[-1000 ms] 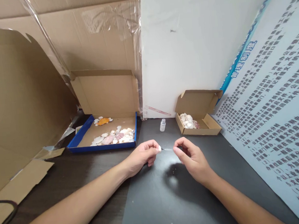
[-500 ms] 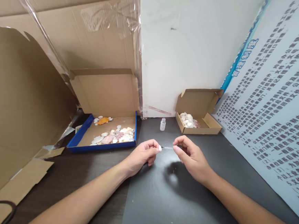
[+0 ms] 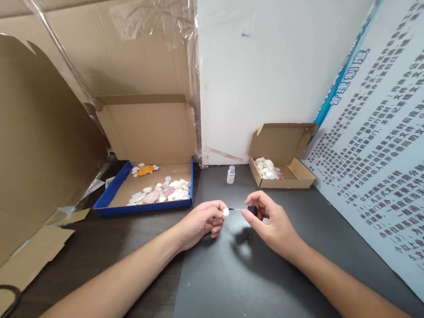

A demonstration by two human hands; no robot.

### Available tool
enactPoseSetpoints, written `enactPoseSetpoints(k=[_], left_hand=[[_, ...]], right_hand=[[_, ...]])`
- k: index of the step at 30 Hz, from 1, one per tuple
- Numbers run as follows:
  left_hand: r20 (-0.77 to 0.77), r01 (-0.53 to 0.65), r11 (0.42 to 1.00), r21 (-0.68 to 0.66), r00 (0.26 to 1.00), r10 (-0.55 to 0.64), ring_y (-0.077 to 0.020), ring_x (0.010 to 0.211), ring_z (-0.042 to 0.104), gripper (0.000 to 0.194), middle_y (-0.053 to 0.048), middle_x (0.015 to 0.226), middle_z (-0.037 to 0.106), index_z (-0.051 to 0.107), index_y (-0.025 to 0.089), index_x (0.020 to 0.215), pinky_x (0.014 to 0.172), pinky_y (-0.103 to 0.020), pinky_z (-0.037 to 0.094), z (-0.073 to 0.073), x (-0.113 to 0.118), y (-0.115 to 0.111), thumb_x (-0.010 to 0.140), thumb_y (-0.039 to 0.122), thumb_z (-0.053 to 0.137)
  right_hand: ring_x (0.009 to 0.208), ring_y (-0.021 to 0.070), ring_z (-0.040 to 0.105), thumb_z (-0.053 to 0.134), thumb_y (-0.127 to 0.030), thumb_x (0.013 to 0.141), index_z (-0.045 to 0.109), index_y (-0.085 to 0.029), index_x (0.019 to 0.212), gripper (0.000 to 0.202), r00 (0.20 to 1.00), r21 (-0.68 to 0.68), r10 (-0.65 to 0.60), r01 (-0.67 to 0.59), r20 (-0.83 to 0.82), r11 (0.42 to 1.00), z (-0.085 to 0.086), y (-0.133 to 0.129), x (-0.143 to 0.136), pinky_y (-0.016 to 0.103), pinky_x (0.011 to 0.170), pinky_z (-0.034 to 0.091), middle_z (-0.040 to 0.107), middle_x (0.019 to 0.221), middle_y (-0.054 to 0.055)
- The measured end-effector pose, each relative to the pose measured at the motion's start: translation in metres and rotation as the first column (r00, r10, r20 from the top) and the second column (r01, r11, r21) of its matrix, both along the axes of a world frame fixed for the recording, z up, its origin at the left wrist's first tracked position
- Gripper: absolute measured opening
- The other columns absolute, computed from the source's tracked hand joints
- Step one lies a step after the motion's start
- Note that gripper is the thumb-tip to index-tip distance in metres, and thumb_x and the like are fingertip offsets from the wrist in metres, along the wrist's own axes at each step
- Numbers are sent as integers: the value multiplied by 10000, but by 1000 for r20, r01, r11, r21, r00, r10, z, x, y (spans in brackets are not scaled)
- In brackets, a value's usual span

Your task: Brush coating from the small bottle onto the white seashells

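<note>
My left hand [image 3: 201,224] pinches a small white shell [image 3: 225,212] between thumb and forefinger, above the dark tabletop. Opposite it, my right hand [image 3: 272,227] holds a brush applicator with a black cap [image 3: 253,210] and a thin clear stem. The dark bristle tip points left and is close to the shell; whether they touch I cannot tell. Behind both hands stands a small uncapped clear bottle [image 3: 230,175], upright on the table.
A blue-edged cardboard box [image 3: 146,208] at the back left holds several shells and an orange-bodied shell figure [image 3: 145,170]. At the back right, a smaller open box [image 3: 289,184] contains white and reddish shells. Cardboard sheets and a printed board [image 3: 393,174] flank the table.
The right fingers have shifted on the applicator, and its black cap now shows. The shell has turned slightly in my left fingers, showing a rounder face.
</note>
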State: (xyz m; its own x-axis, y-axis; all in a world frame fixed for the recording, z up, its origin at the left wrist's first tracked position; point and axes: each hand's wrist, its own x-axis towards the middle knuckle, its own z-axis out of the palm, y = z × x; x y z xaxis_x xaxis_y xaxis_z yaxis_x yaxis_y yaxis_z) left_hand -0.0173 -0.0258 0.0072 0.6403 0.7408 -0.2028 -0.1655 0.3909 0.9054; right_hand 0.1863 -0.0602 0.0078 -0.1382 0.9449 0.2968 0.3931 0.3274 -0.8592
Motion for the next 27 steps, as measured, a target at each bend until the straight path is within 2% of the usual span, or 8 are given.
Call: enactPoseSetpoints(k=[2, 5, 10, 14, 18, 23, 27], left_hand=[[5, -7, 1000, 1, 1000, 7, -73, 468, 317, 80, 82, 538, 319, 509, 182, 770, 476, -219, 264, 0, 0, 0, 733, 202, 578], [1, -20, 1000, 5, 1000, 20, -75, 467, 317, 79, 82, 535, 320, 509, 182, 769, 474, -220, 263, 0, 0, 0, 728, 196, 576], [1, -27, 1000, 7, 1000, 27, -74, 465, 318, 81, 84, 531, 316, 512, 180, 772, 474, -214, 267, 1, 0, -1, 728, 194, 579], [-2, -26, 1000, -3, 1000, 26, -74, 464, 324, 77, 78, 530, 332, 510, 177, 756, 471, -210, 277, 1, 0, -1, 722, 189, 577], [-9, -9, 1000, -14, 1000, 9, -76, 467, 339, 47, 68, 542, 360, 520, 173, 763, 472, -208, 290, 0, -1, 0, 729, 175, 553], [-14, -25, 1000, -19, 1000, 25, -79, 470, 343, 38, 66, 540, 361, 519, 174, 767, 471, -203, 298, 0, -1, 0, 735, 163, 536], [-17, -42, 999, -20, 999, 42, -76, 466, 342, 32, 67, 542, 358, 522, 171, 771, 468, -199, 294, 1, 0, -1, 743, 164, 534]], right_hand=[[546, 113, 375, 553, -344, 898, 496, -214, 919, 143, 1000, 1, -2, 2, -26, 1000, 1, -1, 0, 251, 528, 321, 405, 650, -61], [543, 108, 377, 520, -353, 916, 489, -215, 932, 142, 993, -4, 65, -65, -101, 998, 2, -1, 0, 247, 524, 331, 419, 672, -57], [548, 111, 380, 580, -322, 879, 498, -211, 916, 143, 999, 0, 33, -33, -38, 999, 3, -1, -1, 247, 526, 327, 405, 643, -64], [536, 106, 382, 515, -341, 918, 498, -211, 922, 131, 991, -18, 79, -81, -105, 997, 4, -1, -1, 244, 524, 338, 409, 654, -60], [532, 106, 373, 586, -295, 876, 512, -211, 906, 117, 999, -2, 40, -40, -22, 999, 4, -1, -1, 239, 516, 317, 389, 619, -69], [534, 107, 389, 524, -325, 911, 509, -215, 922, 112, 986, -28, 111, -115, -128, 993, 5, -1, -2, 236, 520, 342, 430, 651, -55], [539, 111, 379, 586, -301, 874, 510, -216, 908, 120, 999, -7, 48, -49, -20, 999, 5, -2, -1, 238, 521, 321, 388, 614, -68]])
